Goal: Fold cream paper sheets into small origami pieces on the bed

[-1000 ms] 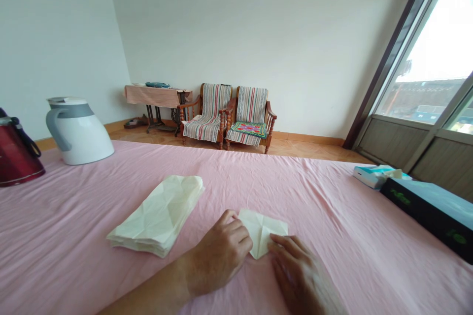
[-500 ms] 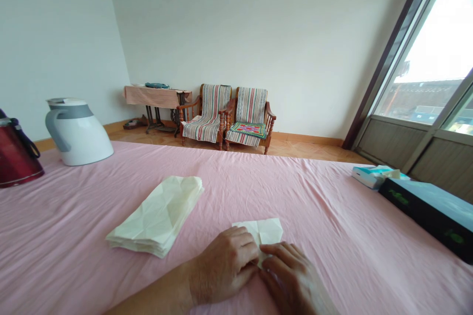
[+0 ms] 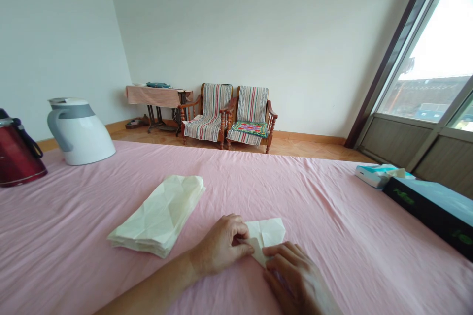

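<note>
A cream sheet of paper (image 3: 266, 231), partly folded, lies on the pink cloth between my two hands. My left hand (image 3: 225, 243) pinches the paper's left edge between thumb and fingers. From the right, my right hand (image 3: 293, 270) presses its curled fingers on the lower right part of the sheet; its thumb side is low and partly hidden. Left of my hands sits a stack of creased cream paper sheets (image 3: 158, 214), apart from both hands.
The pink tablecloth (image 3: 318, 197) has wrinkles. A white-grey jug (image 3: 83, 135) and a red flask (image 3: 20, 155) stand at left. At right lie a tissue box (image 3: 377, 175) and a black-sided box (image 3: 424, 214). Two chairs (image 3: 249, 113) stand beyond the table.
My left hand has shifted up and left along the sheet, uncovering a folded flap. My right hand stays pressed on the paper almost in place. The view has shifted slightly.
</note>
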Motion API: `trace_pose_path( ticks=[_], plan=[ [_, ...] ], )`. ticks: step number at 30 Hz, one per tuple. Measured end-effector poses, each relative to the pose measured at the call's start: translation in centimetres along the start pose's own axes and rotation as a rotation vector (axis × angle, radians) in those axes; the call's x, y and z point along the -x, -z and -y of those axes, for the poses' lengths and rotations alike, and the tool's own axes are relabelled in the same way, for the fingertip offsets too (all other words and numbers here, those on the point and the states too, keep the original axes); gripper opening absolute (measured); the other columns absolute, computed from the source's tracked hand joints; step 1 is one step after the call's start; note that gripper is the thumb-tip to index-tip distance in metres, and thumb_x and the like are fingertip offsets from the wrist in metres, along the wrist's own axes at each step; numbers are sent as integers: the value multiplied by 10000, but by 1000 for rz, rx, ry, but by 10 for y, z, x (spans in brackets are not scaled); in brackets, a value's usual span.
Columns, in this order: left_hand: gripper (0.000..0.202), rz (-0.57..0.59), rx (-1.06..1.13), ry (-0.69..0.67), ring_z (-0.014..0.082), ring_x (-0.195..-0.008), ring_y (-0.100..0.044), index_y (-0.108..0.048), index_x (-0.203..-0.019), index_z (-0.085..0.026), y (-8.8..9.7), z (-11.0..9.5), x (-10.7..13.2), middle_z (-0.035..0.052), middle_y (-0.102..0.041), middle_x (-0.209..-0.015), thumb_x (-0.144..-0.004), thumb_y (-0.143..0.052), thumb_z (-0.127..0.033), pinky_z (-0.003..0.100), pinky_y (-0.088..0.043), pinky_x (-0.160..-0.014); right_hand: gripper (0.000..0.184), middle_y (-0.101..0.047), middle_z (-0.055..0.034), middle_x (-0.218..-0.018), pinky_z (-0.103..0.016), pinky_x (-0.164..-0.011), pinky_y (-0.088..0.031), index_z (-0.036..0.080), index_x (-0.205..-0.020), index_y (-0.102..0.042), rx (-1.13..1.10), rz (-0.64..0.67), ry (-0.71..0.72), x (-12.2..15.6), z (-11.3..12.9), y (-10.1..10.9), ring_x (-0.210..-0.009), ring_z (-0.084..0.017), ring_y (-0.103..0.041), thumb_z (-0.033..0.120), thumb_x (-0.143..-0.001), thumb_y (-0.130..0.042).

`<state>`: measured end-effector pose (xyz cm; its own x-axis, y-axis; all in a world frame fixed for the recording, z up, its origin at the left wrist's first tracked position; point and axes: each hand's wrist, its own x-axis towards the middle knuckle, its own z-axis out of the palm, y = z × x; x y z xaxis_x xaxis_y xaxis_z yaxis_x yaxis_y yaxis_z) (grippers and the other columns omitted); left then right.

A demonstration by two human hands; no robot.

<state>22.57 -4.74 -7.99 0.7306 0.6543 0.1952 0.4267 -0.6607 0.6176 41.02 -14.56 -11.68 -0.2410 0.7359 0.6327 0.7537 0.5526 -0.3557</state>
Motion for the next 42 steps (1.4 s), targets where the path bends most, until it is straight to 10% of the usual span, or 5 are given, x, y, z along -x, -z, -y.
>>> trace_pose_path(
  ticks=[26, 42],
  plan=[
    [126, 12, -37, 102, 131, -675, -478, -495, -634, -170, -5, -4, -10, -27, -515, -707, -680, -611, -179, 215, -300, -589, 232, -636, -50, -823, -309, -714, -496, 218, -920, -560, -107, 131, -104, 15, -4, 11, -803, -193, -615, 102, -886, -362],
    [108, -5, -16, 114, 142, -712, -501, -521, -643, -170, -4, -4, -10, -19, -531, -724, -672, -624, -181, 217, -319, -608, 474, -642, -82, -1093, -349, -828, -499, 246, -1240, -539, -30, 149, 99, 21, -11, 10, -994, -216, -599, 16, -850, -397]
  ],
)
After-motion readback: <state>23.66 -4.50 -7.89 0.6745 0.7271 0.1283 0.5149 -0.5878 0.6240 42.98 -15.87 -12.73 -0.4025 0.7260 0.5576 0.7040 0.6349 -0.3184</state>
